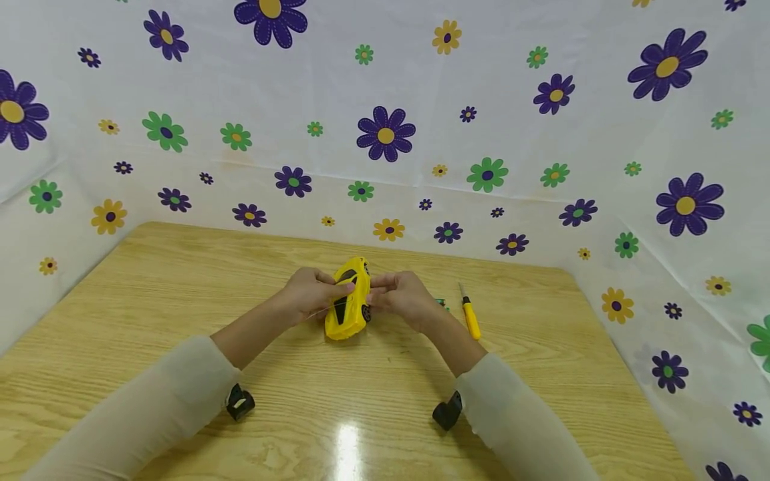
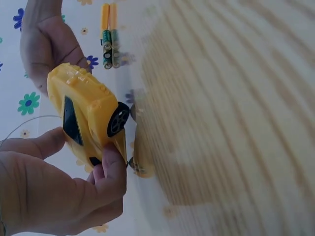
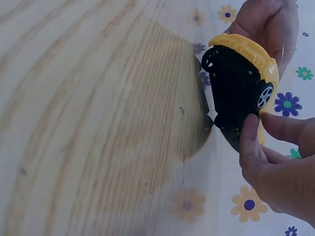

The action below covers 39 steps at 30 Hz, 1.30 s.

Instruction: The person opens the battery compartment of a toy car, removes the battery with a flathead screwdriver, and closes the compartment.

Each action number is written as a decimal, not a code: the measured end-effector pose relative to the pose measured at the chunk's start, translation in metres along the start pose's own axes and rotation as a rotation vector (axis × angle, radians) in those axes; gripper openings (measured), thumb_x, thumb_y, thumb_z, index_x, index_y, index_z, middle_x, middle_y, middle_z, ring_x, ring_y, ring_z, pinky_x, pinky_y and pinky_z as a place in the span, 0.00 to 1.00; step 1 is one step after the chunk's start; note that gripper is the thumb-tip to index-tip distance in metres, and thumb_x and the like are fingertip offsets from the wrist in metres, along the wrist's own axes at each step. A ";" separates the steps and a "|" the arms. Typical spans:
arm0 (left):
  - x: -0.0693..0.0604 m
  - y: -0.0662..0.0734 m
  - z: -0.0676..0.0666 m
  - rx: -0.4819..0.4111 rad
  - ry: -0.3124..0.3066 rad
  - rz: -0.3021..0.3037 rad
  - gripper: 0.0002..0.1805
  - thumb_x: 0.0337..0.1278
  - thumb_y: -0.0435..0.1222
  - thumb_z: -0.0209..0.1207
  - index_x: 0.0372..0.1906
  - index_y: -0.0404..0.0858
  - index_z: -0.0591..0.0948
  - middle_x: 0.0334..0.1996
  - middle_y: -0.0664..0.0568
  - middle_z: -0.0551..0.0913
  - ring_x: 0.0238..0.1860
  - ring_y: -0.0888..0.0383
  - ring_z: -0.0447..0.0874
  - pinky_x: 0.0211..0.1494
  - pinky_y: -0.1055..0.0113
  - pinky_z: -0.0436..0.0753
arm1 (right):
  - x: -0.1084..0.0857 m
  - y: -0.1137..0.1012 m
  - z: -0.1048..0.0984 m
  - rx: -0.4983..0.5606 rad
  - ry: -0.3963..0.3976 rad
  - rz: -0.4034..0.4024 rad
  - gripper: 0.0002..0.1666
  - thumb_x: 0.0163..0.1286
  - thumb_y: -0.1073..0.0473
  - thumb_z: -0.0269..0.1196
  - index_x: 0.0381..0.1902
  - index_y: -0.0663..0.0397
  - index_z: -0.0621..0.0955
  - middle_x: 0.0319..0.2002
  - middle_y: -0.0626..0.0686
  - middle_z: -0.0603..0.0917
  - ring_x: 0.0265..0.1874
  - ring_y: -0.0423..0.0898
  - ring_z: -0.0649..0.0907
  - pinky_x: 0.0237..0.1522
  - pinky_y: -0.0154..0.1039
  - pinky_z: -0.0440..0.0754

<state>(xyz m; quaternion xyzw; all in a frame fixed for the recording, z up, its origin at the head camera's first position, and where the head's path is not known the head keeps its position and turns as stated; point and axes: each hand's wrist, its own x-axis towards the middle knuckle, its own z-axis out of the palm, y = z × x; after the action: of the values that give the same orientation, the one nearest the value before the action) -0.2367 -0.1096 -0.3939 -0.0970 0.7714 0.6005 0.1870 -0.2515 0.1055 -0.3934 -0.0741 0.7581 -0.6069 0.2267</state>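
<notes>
A yellow toy car (image 1: 344, 322) with dark windows is tilted on its side above the table, between both hands. My left hand (image 1: 313, 292) grips it, the thumb lying across the roof and windows. On the wheel side, my right hand (image 1: 406, 300) pinches the car's edge near a wheel. The black underside (image 3: 231, 83) faces the right wrist camera, its spoked wheels showing. A thin pale wire (image 2: 29, 119) curves from near the car's window toward the left hand.
Right of the hands, a screwdriver (image 1: 471, 317) with a yellow handle lies on the wooden table (image 1: 337, 401). Green batteries (image 2: 107, 46) lie beside it, mostly behind the right wrist in the head view. A flower-patterned cloth (image 1: 415, 160) encloses the back and sides.
</notes>
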 end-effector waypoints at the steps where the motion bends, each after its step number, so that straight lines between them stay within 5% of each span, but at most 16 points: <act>1: -0.001 0.000 0.002 0.027 0.017 0.014 0.33 0.61 0.47 0.71 0.60 0.29 0.74 0.57 0.39 0.77 0.32 0.57 0.73 0.32 0.72 0.78 | 0.000 0.000 0.000 -0.004 0.000 0.003 0.21 0.74 0.70 0.63 0.63 0.69 0.79 0.55 0.61 0.85 0.53 0.51 0.86 0.54 0.43 0.88; 7: -0.004 0.001 0.007 0.111 0.064 0.033 0.31 0.63 0.48 0.70 0.58 0.29 0.75 0.54 0.38 0.79 0.20 0.61 0.67 0.21 0.73 0.69 | 0.001 -0.003 0.001 -0.009 0.009 0.024 0.21 0.73 0.69 0.64 0.62 0.70 0.79 0.58 0.61 0.84 0.52 0.52 0.87 0.54 0.44 0.88; 15: -0.003 0.004 0.007 0.104 0.049 0.002 0.31 0.65 0.48 0.68 0.60 0.29 0.75 0.56 0.38 0.79 0.34 0.56 0.78 0.28 0.72 0.75 | 0.003 -0.001 0.001 0.020 0.052 0.048 0.17 0.74 0.71 0.62 0.58 0.70 0.81 0.52 0.62 0.84 0.42 0.49 0.87 0.51 0.42 0.90; 23: -0.004 0.004 0.006 0.097 0.040 0.008 0.30 0.65 0.43 0.69 0.62 0.29 0.74 0.59 0.38 0.77 0.38 0.56 0.78 0.36 0.70 0.83 | 0.003 0.001 0.003 0.030 0.058 0.054 0.15 0.74 0.73 0.60 0.56 0.71 0.82 0.50 0.64 0.85 0.36 0.46 0.87 0.47 0.40 0.90; 32: -0.007 0.005 0.008 0.110 0.045 0.017 0.25 0.66 0.38 0.68 0.61 0.31 0.75 0.58 0.39 0.76 0.40 0.54 0.76 0.33 0.72 0.80 | 0.007 0.006 0.002 0.044 0.066 0.095 0.13 0.74 0.73 0.60 0.54 0.72 0.80 0.47 0.64 0.84 0.36 0.47 0.87 0.44 0.39 0.91; 39: -0.008 0.007 0.009 0.141 0.037 0.036 0.23 0.67 0.32 0.66 0.61 0.29 0.74 0.60 0.37 0.75 0.56 0.47 0.78 0.48 0.63 0.88 | 0.009 0.006 0.003 0.051 0.067 0.125 0.13 0.74 0.72 0.61 0.54 0.71 0.81 0.47 0.63 0.85 0.36 0.48 0.87 0.44 0.40 0.91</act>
<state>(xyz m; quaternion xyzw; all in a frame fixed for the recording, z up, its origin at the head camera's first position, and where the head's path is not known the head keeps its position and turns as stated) -0.2300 -0.1000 -0.3863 -0.0809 0.8167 0.5461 0.1683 -0.2571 0.1015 -0.4015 -0.0003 0.7527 -0.6129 0.2404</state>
